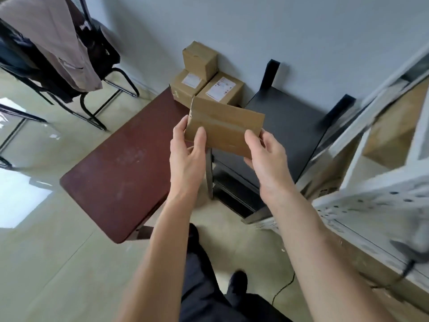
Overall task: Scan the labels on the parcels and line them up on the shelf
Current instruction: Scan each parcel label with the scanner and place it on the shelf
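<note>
Parcel [224,130] in mid-air — you hold a flat brown cardboard box between both hands, above the gap where the dark red table [120,156] meets the black shelf unit [285,126]. Your left hand [186,156] grips its left end, thumb laid on the near face and fingers wrapped round the far edge. Your right hand [267,159] pinches the lower right corner, thumb on the near face, the other fingers hidden behind the box. The side turned to you is plain, crossed by a strip of clear tape; no label shows on it.

Just beyond the held box, three more parcels sit against the pale wall at the far end of the table: two side by side, each with a white label [220,87] on top, and a smaller box [199,59] stacked on them. The held box overlaps the nearer edge of the right-hand one in your view.

To your right stands a grey metal rack [371,205] of perforated posts, blurred, with a large cardboard box [394,131] behind its frame. At upper left, a black chair [97,73] carries a beige garment [46,36] — well apart from your hands. Below, your dark trousers and a shoe [236,284] show over the pale glossy floor [58,263].
</note>
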